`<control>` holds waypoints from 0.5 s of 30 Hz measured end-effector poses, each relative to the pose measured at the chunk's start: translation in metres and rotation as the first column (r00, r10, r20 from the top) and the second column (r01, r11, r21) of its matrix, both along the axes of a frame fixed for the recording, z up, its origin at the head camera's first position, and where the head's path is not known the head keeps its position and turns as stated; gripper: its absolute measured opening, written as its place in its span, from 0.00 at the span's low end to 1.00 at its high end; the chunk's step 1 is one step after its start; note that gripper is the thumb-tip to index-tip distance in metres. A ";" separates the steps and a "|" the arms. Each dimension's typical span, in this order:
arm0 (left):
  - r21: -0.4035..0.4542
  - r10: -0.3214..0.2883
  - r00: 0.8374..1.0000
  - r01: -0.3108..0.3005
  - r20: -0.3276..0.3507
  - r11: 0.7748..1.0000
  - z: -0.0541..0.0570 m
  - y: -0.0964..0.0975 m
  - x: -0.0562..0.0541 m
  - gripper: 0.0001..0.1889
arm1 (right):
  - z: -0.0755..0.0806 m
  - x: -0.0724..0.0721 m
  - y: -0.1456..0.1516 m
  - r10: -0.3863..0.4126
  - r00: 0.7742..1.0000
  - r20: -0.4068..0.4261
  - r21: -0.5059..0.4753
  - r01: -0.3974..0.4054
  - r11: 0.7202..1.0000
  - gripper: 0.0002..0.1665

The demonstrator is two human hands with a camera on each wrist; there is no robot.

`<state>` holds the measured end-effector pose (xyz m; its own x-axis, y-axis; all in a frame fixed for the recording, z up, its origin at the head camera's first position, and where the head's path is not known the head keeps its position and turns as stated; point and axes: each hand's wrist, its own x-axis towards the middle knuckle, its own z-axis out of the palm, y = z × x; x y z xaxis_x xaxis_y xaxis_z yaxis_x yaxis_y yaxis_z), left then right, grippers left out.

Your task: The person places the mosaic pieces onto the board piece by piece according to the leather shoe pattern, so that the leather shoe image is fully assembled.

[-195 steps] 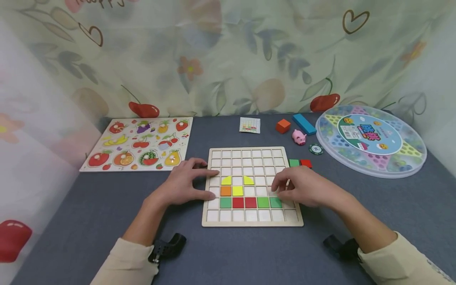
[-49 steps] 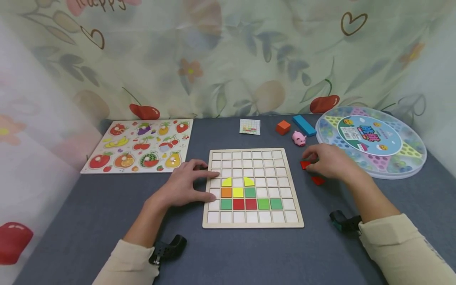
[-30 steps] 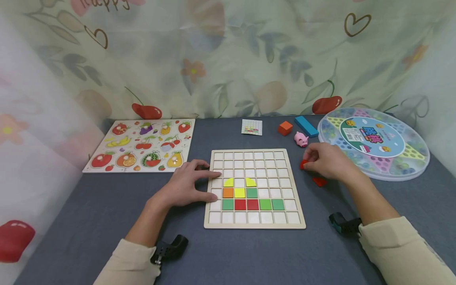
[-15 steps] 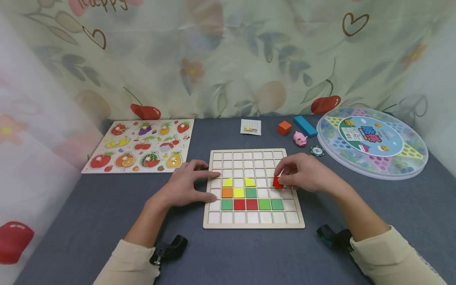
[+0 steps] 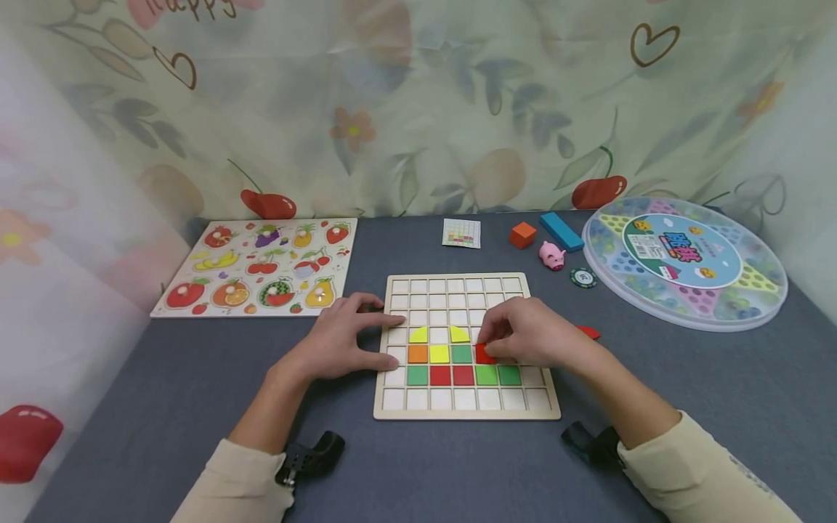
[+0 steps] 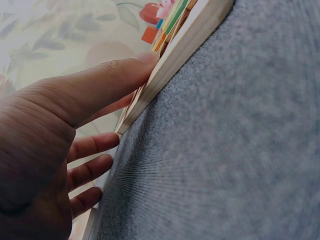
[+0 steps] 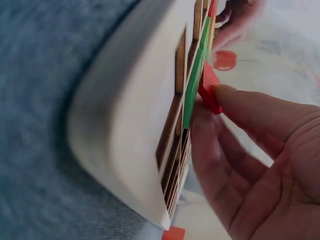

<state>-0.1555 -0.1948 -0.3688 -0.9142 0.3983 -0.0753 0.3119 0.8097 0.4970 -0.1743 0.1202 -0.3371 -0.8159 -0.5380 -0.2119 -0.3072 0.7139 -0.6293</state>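
A wooden grid board [image 5: 467,415] lies flat on the table, with green, red, orange and yellow tiles in several of its cells. My right hand [image 5: 530,334] pinches a red square tile [image 5: 484,354] over the cell right of a green tile [image 5: 461,354]. In the right wrist view that red tile [image 7: 210,85] is tilted between thumb and fingers, close to the board. My left hand [image 5: 343,338] rests at the board's left edge, thumb and index finger extended onto the frame. A wooden edge under the left thumb [image 6: 135,70] shows in the left wrist view.
Another red piece [image 5: 588,332] lies right of the board, partly behind the right forearm. Further back are a small pattern card [image 5: 461,233], an orange cube [image 5: 522,234], a blue block [image 5: 561,232], a pink pig [image 5: 552,256], a chip [image 5: 583,277], a round game box [image 5: 758,276] and a fruit board [image 5: 222,314].
A green tile came to lie beside the yellow square. My right hand then picked up a red tile right of the board and carried it left over the grid. My left hand stayed put.
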 end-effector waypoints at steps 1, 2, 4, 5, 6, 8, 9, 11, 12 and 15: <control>-0.001 0.000 1.000 0.000 0.000 1.000 0.000 0.000 0.000 0.35 | 0.000 0.000 -0.001 0.003 1.000 -0.013 0.007 -0.003 1.000 0.01; -0.001 0.000 1.000 0.000 0.000 1.000 0.000 0.000 0.000 0.35 | 0.000 0.001 -0.001 0.007 1.000 -0.027 0.015 -0.006 1.000 0.01; -0.001 -0.001 1.000 0.001 0.002 1.000 0.000 0.000 0.000 0.35 | 0.000 0.001 -0.002 0.017 0.999 -0.051 0.030 -0.015 0.999 0.01; -0.002 -0.002 1.000 0.002 0.002 1.000 0.000 0.000 0.000 0.35 | -0.001 0.001 -0.003 0.022 0.998 -0.056 0.035 -0.020 0.999 0.02; -0.003 -0.002 1.000 0.002 0.002 1.000 0.000 0.000 0.000 0.35 | -0.001 0.001 -0.003 0.027 0.998 -0.058 0.039 -0.025 0.999 0.03; -0.004 -0.003 1.000 0.003 0.001 1.000 0.000 0.000 -0.001 0.35 | -0.002 0.001 -0.004 0.031 0.998 -0.055 0.045 -0.029 0.999 0.04; -0.004 -0.003 1.000 0.003 0.001 1.000 0.000 0.000 -0.001 0.35 | -0.002 0.001 -0.004 0.031 0.998 -0.052 0.046 -0.029 0.999 0.04; -0.004 -0.004 1.000 0.004 -0.001 1.000 0.000 0.000 -0.001 0.35 | -0.002 0.001 -0.004 0.024 0.999 -0.049 0.049 -0.022 0.999 0.05; -0.004 -0.004 1.000 0.004 -0.001 1.000 0.000 0.000 -0.001 0.35 | -0.002 0.001 -0.004 0.021 0.999 -0.049 0.048 -0.018 0.999 0.05; -0.004 -0.002 1.000 0.002 -0.001 1.000 0.000 0.000 0.000 0.35 | -0.002 0.001 -0.005 0.013 0.998 -0.060 0.040 -0.011 0.999 0.06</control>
<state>-0.1560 -0.1947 -0.3689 -0.9135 0.3997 -0.0762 0.3137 0.8112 0.4935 -0.1732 0.1155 -0.3392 -0.8214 -0.5401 -0.1834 -0.3527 0.7336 -0.5809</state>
